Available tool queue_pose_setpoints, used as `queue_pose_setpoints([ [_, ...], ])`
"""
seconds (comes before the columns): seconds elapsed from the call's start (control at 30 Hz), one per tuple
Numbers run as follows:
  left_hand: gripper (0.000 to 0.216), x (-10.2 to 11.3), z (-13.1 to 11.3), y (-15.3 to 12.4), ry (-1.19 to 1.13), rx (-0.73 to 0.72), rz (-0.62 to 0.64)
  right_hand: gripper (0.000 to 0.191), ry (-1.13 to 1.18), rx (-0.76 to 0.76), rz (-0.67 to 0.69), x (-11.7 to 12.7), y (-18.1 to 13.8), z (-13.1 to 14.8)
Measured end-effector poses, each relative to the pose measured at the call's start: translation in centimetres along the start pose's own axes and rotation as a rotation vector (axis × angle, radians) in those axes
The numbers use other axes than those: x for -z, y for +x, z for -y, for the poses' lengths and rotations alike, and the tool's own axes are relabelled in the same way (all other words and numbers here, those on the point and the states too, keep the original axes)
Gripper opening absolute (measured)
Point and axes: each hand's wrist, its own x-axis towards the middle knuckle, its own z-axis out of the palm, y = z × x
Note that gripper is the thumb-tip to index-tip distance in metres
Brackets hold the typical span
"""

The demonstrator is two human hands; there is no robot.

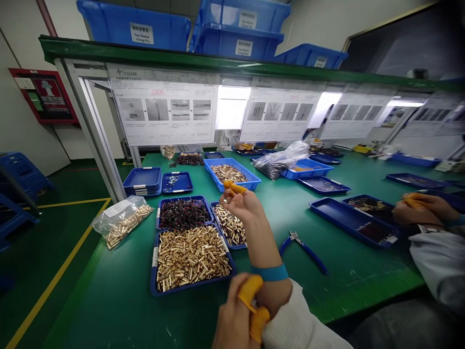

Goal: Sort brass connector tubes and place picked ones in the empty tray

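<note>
My right hand point(238, 201) reaches over a blue tray of brass-coloured tubes point(232, 228). Its fingers, with yellow finger cots, are loosely curled and slightly apart; I see nothing in them. A blue band point(269, 273) circles that wrist. Lower down, my left hand point(241, 310), also in yellow cots, is closed at the edge of my whitish right sleeve point(296, 317); motion blurs it a little. In front of the hands lie a larger heap of brass tubes in a blue tray point(154, 271) and a tray of dark wired parts point(183, 213).
Blue-handled pliers point(305, 252) lie right of my forearm. A clear bag of tubes point(123, 220) rests at the left edge, near stacked blue trays point(142, 179). Farther back stands a blue bin point(250, 182). A co-worker's hands point(421, 208) work at the right. Instruction sheets point(167, 131) hang from the shelf.
</note>
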Motion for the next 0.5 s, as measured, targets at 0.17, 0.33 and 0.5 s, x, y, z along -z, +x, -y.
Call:
queue_pose_setpoints([
  [0.17, 0.047, 2.4, -1.3, 2.6, 0.095, -0.088, 0.122, 0.015, 0.126, -0.031, 0.007, -1.2, -0.8, -1.0],
  [0.33, 0.034, 3.5, -1.6, 3.1, 0.157, -0.174, 0.124, 0.022, 0.060, 0.029, -0.092, -1.6, -1.1, -2.8],
  [0.5, 0.024, 5.6, -2.5, 4.8, 0.203, -0.290, -0.096, 0.032, -0.176, 0.101, -0.044, -2.5, -1.5, -5.2],
])
